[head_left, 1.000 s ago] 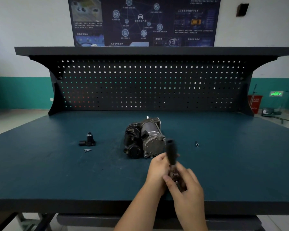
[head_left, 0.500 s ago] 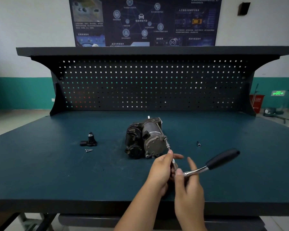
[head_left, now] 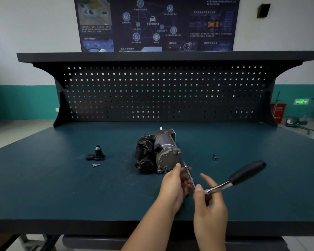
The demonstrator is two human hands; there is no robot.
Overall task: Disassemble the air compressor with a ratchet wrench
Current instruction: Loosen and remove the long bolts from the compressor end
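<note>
Head view of a dark blue workbench with a perforated back panel. The air compressor lies near the middle of the bench top, its round grey end cover facing the person. The ratchet wrench is held just in front and to the right of it, black handle pointing up and right. A slim extension bar runs from the wrench head toward the air compressor's lower right corner; whether its tip touches cannot be told. The left hand curls its fingers round the extension bar. The right hand pinches the wrench head, index finger raised. To the left stands a small black fitting with two screws just in front; a small socket lies apart on the right.
</note>
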